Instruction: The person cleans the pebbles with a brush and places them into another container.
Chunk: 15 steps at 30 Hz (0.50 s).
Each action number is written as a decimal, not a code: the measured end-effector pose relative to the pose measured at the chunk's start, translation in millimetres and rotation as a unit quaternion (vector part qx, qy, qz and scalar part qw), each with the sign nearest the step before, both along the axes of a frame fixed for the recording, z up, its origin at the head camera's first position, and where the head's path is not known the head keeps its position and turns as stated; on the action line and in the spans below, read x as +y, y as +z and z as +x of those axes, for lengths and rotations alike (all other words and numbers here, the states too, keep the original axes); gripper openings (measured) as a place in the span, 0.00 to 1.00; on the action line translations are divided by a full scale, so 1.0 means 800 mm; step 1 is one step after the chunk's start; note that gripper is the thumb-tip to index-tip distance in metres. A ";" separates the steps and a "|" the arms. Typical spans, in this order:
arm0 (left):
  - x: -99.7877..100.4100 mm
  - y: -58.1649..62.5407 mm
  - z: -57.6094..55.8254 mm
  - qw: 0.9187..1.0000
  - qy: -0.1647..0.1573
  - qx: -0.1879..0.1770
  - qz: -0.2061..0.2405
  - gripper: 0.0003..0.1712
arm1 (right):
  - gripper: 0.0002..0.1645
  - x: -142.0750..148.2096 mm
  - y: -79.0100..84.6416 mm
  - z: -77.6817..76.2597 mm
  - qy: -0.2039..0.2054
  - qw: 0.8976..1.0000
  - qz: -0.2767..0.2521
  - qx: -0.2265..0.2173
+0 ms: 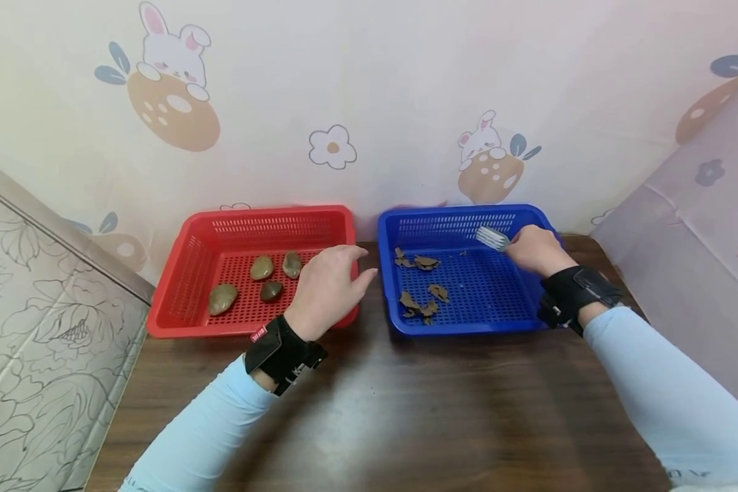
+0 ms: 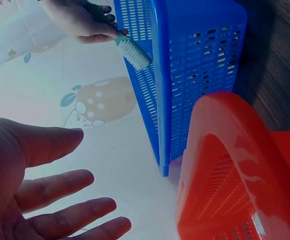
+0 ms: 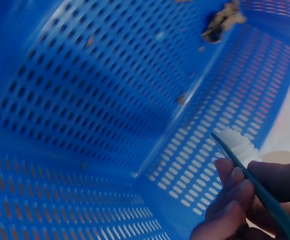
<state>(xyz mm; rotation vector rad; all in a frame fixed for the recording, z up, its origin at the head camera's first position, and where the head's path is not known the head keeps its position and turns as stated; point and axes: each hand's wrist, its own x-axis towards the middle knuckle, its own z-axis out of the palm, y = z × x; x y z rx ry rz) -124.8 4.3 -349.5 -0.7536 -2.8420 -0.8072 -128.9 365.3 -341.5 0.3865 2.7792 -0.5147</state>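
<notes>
My right hand (image 1: pixel 536 249) grips a small brush (image 1: pixel 493 238) by its green handle, white bristles pointing left over the back of the blue basket (image 1: pixel 467 328). Seen from the right wrist, the brush (image 3: pixel 237 145) runs between thumb and fingers, above the perforated wall. Brown flaky scraps (image 1: pixel 426 262) lie in two groups in the left part of that basket, with small crumbs elsewhere on its floor. My left hand (image 1: pixel 324 290) hovers over the right side of the red basket (image 1: pixel 212 331), holding nothing; its fingers are spread in the left wrist view.
Several smooth greenish-brown stones (image 1: pixel 223 298) lie in the red basket. Both baskets stand side by side on a dark wooden table (image 1: pixel 369 417), with a narrow gap between them. A rabbit-patterned curtain (image 1: pixel 393 89) rises right behind, and a floral panel (image 1: pixel 49 328) borders the left.
</notes>
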 end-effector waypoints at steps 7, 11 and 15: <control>-0.004 0.004 -0.001 1.000 0.016 -0.005 -0.009 0.21 | 0.13 -0.001 -0.007 -0.004 -0.021 0.999 0.045 -0.006; -0.006 0.005 -0.001 1.000 0.021 -0.015 -0.012 0.22 | 0.17 -0.001 -0.013 -0.005 -0.026 0.998 0.032 -0.048; -0.005 0.005 0.000 0.999 0.023 -0.028 -0.016 0.22 | 0.17 -0.001 -0.018 -0.007 -0.033 0.997 0.017 -0.074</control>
